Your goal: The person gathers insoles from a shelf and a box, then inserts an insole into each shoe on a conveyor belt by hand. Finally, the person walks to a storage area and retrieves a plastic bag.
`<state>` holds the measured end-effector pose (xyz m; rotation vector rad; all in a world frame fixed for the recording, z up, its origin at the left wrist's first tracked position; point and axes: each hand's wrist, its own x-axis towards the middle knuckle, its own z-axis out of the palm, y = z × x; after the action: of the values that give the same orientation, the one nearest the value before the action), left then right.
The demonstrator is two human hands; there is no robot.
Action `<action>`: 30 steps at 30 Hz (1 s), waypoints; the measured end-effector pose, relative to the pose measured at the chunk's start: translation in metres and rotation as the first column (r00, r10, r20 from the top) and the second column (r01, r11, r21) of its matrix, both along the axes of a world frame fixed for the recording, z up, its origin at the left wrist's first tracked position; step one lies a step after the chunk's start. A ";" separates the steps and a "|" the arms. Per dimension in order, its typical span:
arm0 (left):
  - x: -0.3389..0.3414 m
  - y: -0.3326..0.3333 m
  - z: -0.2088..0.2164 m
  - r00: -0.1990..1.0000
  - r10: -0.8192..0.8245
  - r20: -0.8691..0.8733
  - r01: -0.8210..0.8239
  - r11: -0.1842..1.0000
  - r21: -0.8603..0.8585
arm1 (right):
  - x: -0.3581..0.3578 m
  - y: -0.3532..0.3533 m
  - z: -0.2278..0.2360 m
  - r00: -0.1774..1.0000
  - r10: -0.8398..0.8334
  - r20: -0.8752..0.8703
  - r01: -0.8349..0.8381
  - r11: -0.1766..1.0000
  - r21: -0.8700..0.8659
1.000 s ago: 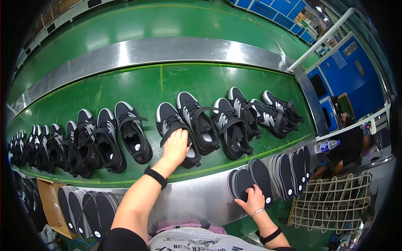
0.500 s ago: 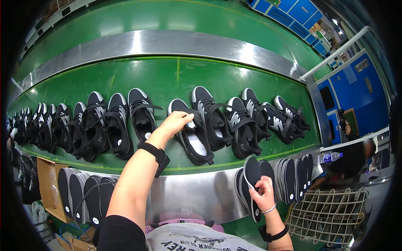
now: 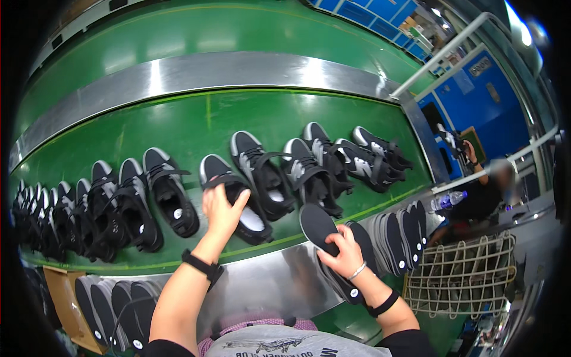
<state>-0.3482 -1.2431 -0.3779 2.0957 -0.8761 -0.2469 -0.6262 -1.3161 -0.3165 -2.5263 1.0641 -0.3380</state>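
My left hand [image 3: 221, 209] is closed on the front of a black sneaker with a grey toe, its thumb beside the raised tongue [image 3: 237, 189]. Inside that sneaker [image 3: 257, 233] a white bottom shows through the opening. In my right hand [image 3: 344, 253] is a black insole [image 3: 316, 224], pinched at one end. The insole is raised and tilted, close to the right of the sneaker but apart from it. Below my right hand lies a stack of insoles [image 3: 336, 284], partly covered by the hand.
Matching sneakers [image 3: 169, 190] line the green conveyor belt [image 3: 196, 122] on both sides. More insole stacks [image 3: 380, 238] stand along the metal edge [image 3: 267, 279]. A cardboard box [image 3: 62, 297] is at the lower left, a wire basket [image 3: 458, 279] at the right. Beyond is another person's hand [image 3: 470, 153].
The insole has risen off the stack and moved toward the sneaker in my right hand. My left hand has shifted from pinching the tongue to gripping the sneaker's front. The view has turned.
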 end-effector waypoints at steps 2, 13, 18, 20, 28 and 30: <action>-0.012 0.005 -0.024 0.992 0.081 -0.095 -0.075 0.995 0.060 | -0.041 0.013 -0.020 0.989 -0.093 -0.114 0.098 0.995 0.038; -0.034 -0.053 -0.033 0.999 0.054 0.000 -0.053 0.993 0.105 | 0.005 -0.086 -0.011 0.972 0.235 0.007 -0.222 0.926 -0.305; -0.026 -0.053 -0.059 0.998 -0.003 0.057 0.000 0.999 0.054 | 0.056 -0.142 -0.026 0.851 0.326 -0.412 -0.481 0.799 -0.362; -0.025 -0.048 -0.060 1.000 0.005 0.006 -0.005 1.000 0.018 | 0.059 -0.151 -0.033 0.813 0.361 -0.457 -0.520 0.803 -0.290; -0.020 -0.046 -0.065 1.000 0.012 -0.025 -0.011 1.000 0.007 | 0.077 -0.188 -0.027 0.881 0.294 -0.371 -0.255 0.955 0.151; -0.022 -0.047 -0.065 0.999 0.004 -0.043 -0.004 1.000 0.007 | 0.081 -0.194 -0.024 0.867 0.277 -0.413 -0.190 0.952 0.241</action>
<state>-0.3703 -1.2902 -0.4434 2.0911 -0.8467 -0.2920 -0.5456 -1.5102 -0.3404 -2.5722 0.8657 0.4140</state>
